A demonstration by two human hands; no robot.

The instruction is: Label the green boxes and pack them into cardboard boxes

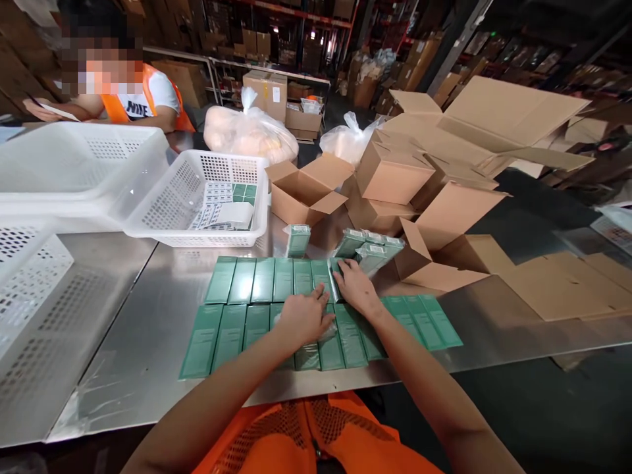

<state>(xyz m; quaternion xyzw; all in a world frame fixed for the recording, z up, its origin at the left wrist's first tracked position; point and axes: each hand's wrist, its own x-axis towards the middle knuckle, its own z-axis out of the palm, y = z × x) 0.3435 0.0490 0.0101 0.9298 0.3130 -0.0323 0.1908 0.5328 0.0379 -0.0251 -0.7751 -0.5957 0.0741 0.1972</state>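
Note:
Small green boxes [232, 336] in shiny clear wrap lie flat in two rows along the steel table's front. My left hand [303, 317] rests over the middle of them, fingers stretched out across the tops and thumb apart. At the right end of the back row, my right hand [355, 284] has its fingers bent over a slightly tilted green box [335, 268]. Just behind that hand stands a cluster of upright green boxes [349, 242]. Another upright green box [298, 242] stands alone behind the back row. My forearms cover part of the front row.
A white perforated basket [197, 238] at the back left holds printed label sheets. Larger white tubs [83, 197] stand beside it. Open cardboard cartons [309, 191] and flattened cardboard [567, 283] occupy the right. A person in an orange vest [148, 99] sits across the table.

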